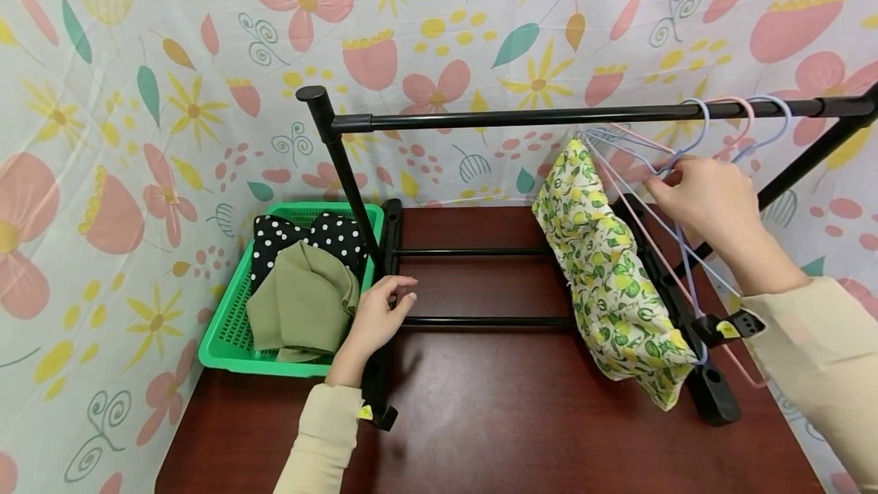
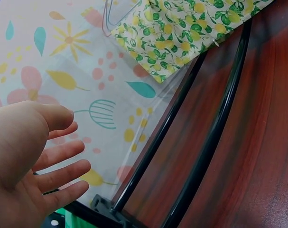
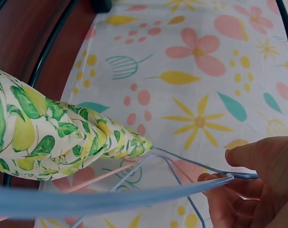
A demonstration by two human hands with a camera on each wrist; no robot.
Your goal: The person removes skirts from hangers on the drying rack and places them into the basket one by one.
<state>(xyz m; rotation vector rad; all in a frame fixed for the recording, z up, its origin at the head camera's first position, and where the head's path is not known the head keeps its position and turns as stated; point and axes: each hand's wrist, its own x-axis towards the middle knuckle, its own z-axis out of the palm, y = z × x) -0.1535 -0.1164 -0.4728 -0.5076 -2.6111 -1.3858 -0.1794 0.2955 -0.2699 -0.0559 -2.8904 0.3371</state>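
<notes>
At the neck of a blue clothes hanger [image 1: 698, 128], my right hand [image 1: 713, 200] pinches the wire just below the hook; the right wrist view shows thumb and fingers [image 3: 243, 190] around it. The hook sits over the black rail [image 1: 521, 117]. A lemon-print cloth [image 1: 610, 273] hangs from this hanger, tilted, its lower end close to the rack's right foot. My left hand [image 1: 373, 316] is held near the rack's left upright, beside the green basket [image 1: 229, 326]. Its fingers [image 2: 63, 175] are spread and loosely bent, with nothing in them.
A pink hanger [image 1: 741, 109] and another blue hanger [image 1: 782, 109] hang farther right on the rail. The basket holds an olive cloth [image 1: 298, 303] and a black polka-dot cloth [image 1: 339, 235]. Two black crossbars [image 1: 480, 322] span the rack's base on the brown table [image 1: 494, 418].
</notes>
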